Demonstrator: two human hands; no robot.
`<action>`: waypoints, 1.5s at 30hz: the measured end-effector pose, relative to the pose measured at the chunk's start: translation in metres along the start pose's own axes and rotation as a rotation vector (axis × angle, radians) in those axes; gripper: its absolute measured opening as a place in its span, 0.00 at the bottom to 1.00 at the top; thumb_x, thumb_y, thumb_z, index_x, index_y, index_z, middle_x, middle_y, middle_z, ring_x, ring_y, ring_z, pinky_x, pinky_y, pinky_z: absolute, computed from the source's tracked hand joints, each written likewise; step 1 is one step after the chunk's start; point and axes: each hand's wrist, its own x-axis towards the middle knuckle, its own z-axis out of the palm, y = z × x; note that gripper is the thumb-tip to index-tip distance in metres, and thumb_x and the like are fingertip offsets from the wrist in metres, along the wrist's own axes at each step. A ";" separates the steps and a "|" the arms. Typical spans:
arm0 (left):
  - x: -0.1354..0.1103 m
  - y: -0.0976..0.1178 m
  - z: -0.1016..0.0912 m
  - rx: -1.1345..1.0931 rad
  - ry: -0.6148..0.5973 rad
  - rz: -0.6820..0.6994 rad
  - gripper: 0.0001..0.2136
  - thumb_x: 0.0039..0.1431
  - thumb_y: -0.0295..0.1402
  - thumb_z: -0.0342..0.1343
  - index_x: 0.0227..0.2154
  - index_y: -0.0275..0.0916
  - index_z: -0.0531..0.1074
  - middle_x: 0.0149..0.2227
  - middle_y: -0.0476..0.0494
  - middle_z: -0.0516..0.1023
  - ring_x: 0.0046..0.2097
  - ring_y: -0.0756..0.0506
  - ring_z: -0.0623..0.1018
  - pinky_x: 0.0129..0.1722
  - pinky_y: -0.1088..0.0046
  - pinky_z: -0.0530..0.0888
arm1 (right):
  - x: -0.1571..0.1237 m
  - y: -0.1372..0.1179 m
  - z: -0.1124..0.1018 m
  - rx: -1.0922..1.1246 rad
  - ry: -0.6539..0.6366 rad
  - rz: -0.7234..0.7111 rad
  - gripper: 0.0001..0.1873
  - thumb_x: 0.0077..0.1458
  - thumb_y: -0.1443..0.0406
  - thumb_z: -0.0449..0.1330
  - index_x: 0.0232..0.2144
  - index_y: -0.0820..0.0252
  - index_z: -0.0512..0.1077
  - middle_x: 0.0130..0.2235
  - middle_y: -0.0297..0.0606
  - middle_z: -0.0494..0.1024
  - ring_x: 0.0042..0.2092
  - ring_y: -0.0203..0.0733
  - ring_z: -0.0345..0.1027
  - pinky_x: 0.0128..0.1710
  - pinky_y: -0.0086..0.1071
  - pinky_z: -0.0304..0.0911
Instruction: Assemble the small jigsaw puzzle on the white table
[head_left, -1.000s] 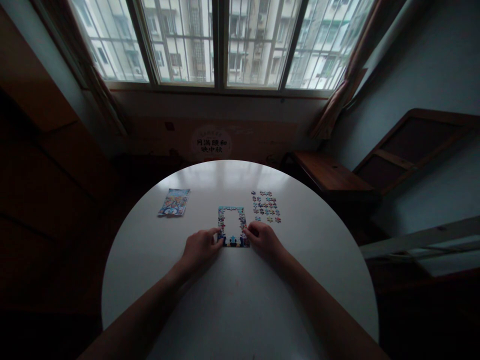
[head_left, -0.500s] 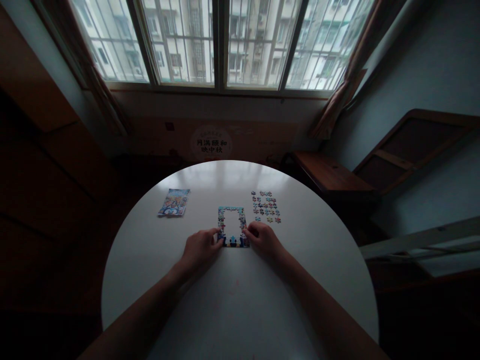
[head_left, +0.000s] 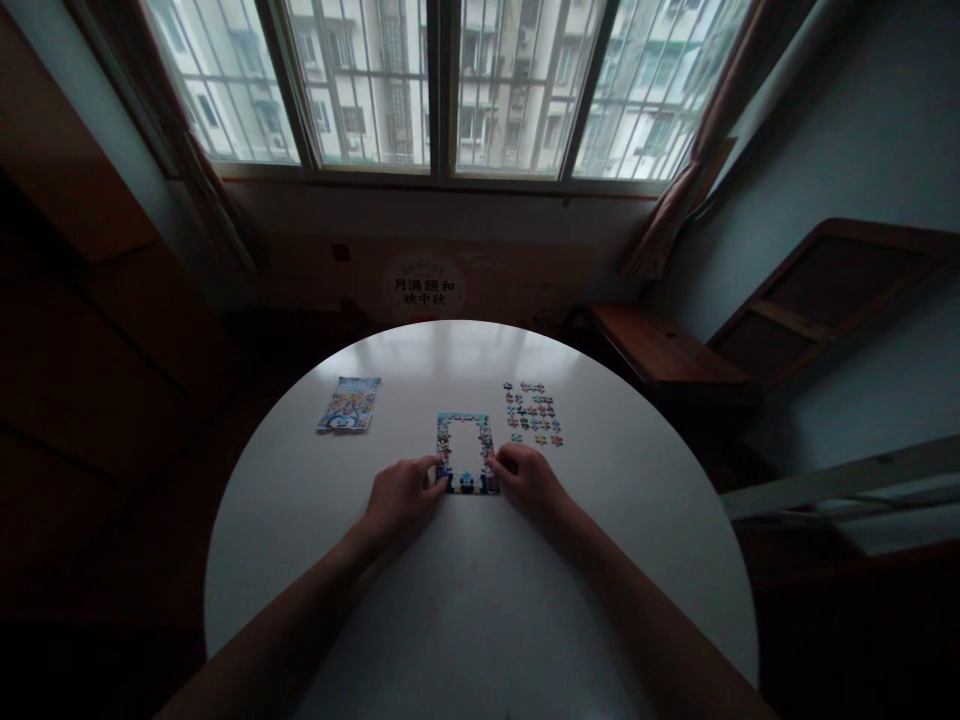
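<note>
A partly assembled jigsaw puzzle [head_left: 467, 487] lies flat in front of me, its joined border pieces forming an upright rectangle around a bare middle. My left hand [head_left: 401, 495] holds its lower left edge, index finger and thumb against the side. At the lower right edge my right hand [head_left: 529, 475] is closed, with curled fingers gripping the border. The fingertips hide part of both sides, so I cannot tell whether a single piece is pinched there. Loose jigsaw pieces [head_left: 541, 411] lie in rough rows just beyond my right hand.
A picture sheet or packet [head_left: 350, 405] with a colourful print lies at the left on the round white table [head_left: 465, 600]. A wooden bench [head_left: 660, 345] stands beyond the table's right side. Barred windows [head_left: 442, 90] are behind.
Almost nothing differs. Both hands stay at the puzzle's sides, and the whole view has shifted very slightly.
</note>
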 end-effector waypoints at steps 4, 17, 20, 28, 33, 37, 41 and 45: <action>0.001 -0.003 0.002 -0.017 0.015 0.019 0.18 0.57 0.41 0.52 0.50 0.48 0.70 0.33 0.49 0.79 0.34 0.48 0.76 0.32 0.77 0.64 | 0.000 0.001 0.000 -0.003 0.003 0.004 0.13 0.53 0.63 0.56 0.19 0.59 0.64 0.23 0.33 0.68 0.26 0.34 0.58 0.28 0.28 0.51; 0.002 -0.007 0.006 -0.015 0.035 0.038 0.18 0.56 0.42 0.52 0.49 0.48 0.70 0.31 0.50 0.78 0.31 0.49 0.75 0.29 0.77 0.61 | -0.001 -0.002 -0.001 0.010 0.001 0.006 0.12 0.53 0.63 0.56 0.19 0.60 0.65 0.23 0.32 0.68 0.27 0.35 0.59 0.28 0.28 0.51; 0.003 -0.007 0.007 -0.007 0.037 0.043 0.18 0.56 0.42 0.52 0.49 0.48 0.70 0.30 0.51 0.78 0.31 0.49 0.75 0.28 0.77 0.61 | 0.000 -0.002 -0.001 0.013 0.005 0.005 0.12 0.53 0.63 0.56 0.19 0.60 0.65 0.23 0.32 0.68 0.27 0.34 0.59 0.28 0.28 0.51; 0.003 -0.007 0.007 -0.034 0.034 0.038 0.18 0.56 0.42 0.52 0.49 0.48 0.70 0.30 0.50 0.78 0.31 0.49 0.75 0.28 0.77 0.60 | 0.000 0.001 0.000 -0.003 -0.009 0.000 0.13 0.53 0.63 0.56 0.19 0.60 0.64 0.23 0.32 0.67 0.27 0.34 0.58 0.29 0.27 0.51; 0.003 -0.007 0.006 -0.027 0.031 0.037 0.17 0.56 0.42 0.52 0.49 0.49 0.71 0.30 0.50 0.78 0.30 0.49 0.75 0.28 0.77 0.61 | 0.000 -0.001 -0.001 -0.010 -0.005 0.005 0.13 0.53 0.63 0.56 0.19 0.60 0.64 0.23 0.32 0.67 0.26 0.34 0.57 0.28 0.27 0.50; 0.003 -0.008 0.008 -0.026 0.035 0.040 0.18 0.56 0.42 0.52 0.50 0.49 0.70 0.30 0.51 0.78 0.30 0.49 0.74 0.28 0.77 0.61 | 0.000 -0.001 -0.002 -0.018 -0.016 0.006 0.13 0.53 0.63 0.56 0.19 0.60 0.64 0.23 0.32 0.67 0.26 0.34 0.57 0.28 0.27 0.50; 0.004 -0.008 0.008 -0.030 0.035 0.037 0.18 0.56 0.42 0.52 0.49 0.48 0.70 0.29 0.50 0.78 0.30 0.49 0.74 0.28 0.77 0.60 | 0.000 0.000 -0.001 -0.014 -0.016 0.004 0.13 0.54 0.63 0.56 0.19 0.60 0.65 0.23 0.32 0.67 0.27 0.34 0.58 0.29 0.27 0.50; 0.004 -0.008 0.009 -0.030 0.043 0.052 0.18 0.56 0.42 0.52 0.50 0.48 0.70 0.29 0.50 0.78 0.30 0.49 0.75 0.28 0.77 0.60 | 0.000 0.000 0.000 -0.019 -0.012 0.015 0.12 0.53 0.63 0.56 0.20 0.60 0.65 0.23 0.32 0.67 0.27 0.34 0.58 0.29 0.27 0.51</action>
